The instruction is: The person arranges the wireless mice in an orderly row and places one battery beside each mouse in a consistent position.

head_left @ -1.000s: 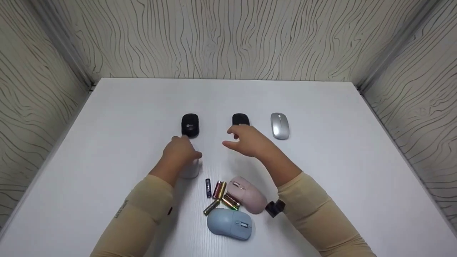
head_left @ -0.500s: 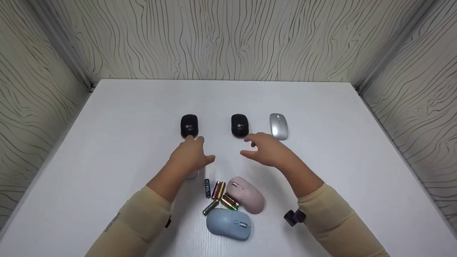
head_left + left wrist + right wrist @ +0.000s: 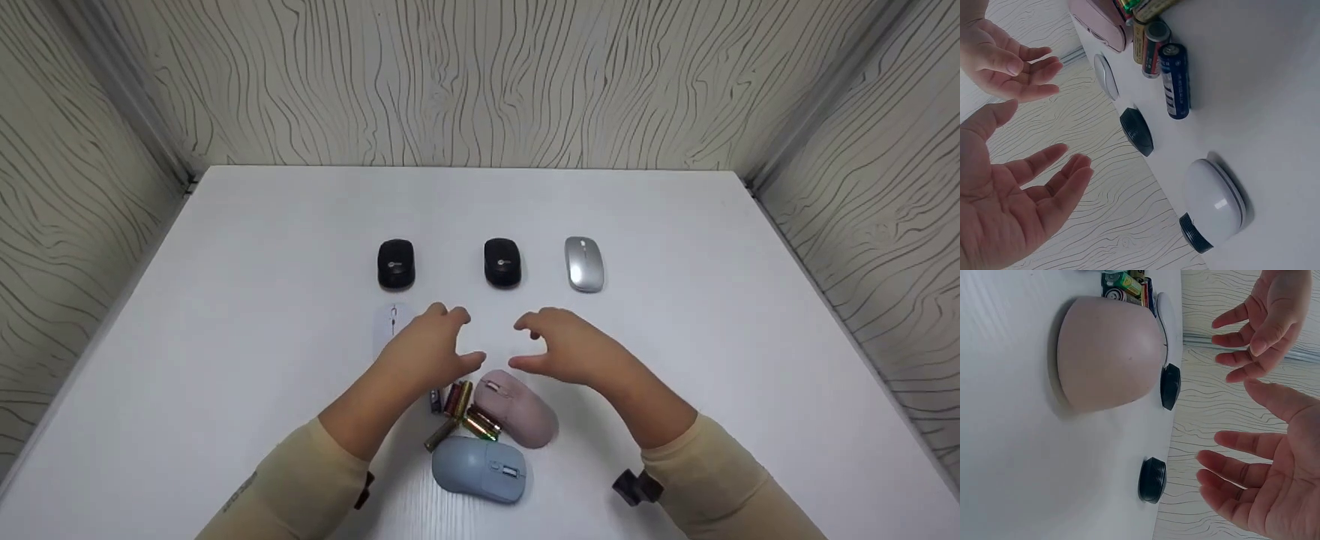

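Both hands hover above the table with relaxed, parted fingers, holding nothing. In the head view my left hand (image 3: 424, 349) covers part of a white mouse (image 3: 390, 322), which shows whole in the left wrist view. Facing it is my right hand (image 3: 574, 346), thumb apart from the fingers, just beyond the pink mouse (image 3: 517, 412). Several batteries (image 3: 481, 424) lie loosely bunched left of the pink mouse, a blue battery (image 3: 1175, 84) at their edge. Closest to the person sits a light blue mouse (image 3: 480, 469), turned sideways.
Across the white table (image 3: 675, 225), a row of mice lies farther off: a black mouse (image 3: 396, 264), a second black mouse (image 3: 502, 262) and a silver mouse (image 3: 584, 264). Wood-patterned panels (image 3: 480, 82) stand behind the table and along both sides.
My left hand has moved right, uncovering the front of the white mouse. My right hand has drawn back and right from the middle black mouse. The mice and batteries stay put.
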Demonstrator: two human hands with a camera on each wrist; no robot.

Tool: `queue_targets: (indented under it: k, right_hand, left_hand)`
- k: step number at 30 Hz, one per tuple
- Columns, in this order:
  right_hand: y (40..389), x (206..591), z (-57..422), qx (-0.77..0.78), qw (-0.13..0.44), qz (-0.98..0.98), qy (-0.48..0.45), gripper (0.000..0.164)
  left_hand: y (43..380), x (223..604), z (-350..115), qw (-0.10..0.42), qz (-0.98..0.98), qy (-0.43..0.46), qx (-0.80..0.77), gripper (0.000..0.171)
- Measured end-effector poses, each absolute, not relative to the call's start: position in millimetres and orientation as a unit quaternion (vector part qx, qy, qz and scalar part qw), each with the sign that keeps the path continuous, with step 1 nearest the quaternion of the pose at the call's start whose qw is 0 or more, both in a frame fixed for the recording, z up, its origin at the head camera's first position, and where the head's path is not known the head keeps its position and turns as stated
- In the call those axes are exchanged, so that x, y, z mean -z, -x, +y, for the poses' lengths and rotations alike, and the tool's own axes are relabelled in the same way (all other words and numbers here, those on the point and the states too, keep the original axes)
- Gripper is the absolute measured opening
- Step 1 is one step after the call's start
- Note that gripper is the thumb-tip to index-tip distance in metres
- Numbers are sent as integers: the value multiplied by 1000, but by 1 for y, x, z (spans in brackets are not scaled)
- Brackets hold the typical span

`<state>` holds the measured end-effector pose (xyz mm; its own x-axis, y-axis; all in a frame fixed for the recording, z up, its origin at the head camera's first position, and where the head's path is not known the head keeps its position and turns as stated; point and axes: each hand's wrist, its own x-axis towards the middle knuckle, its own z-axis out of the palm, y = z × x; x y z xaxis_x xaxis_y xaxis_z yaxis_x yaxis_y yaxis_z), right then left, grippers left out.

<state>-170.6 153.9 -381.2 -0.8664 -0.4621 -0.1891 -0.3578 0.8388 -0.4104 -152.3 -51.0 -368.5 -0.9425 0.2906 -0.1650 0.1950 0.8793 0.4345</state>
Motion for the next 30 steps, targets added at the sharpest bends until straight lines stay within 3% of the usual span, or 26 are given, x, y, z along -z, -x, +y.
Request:
queue_targets:
  k: [15, 25, 30]
  right_hand:
    - [156, 415, 142, 117, 179, 939, 269, 63]
    - [147, 429, 132, 104, 170, 945, 261, 57]
    - [145, 428, 129, 96, 162, 948, 257, 42]
  left_hand:
    - [154, 378, -51, 103, 954, -165, -229, 50]
    - [155, 385, -50, 104, 954, -170, -226, 51]
    - [156, 386, -50, 104, 954, -170, -225, 51]
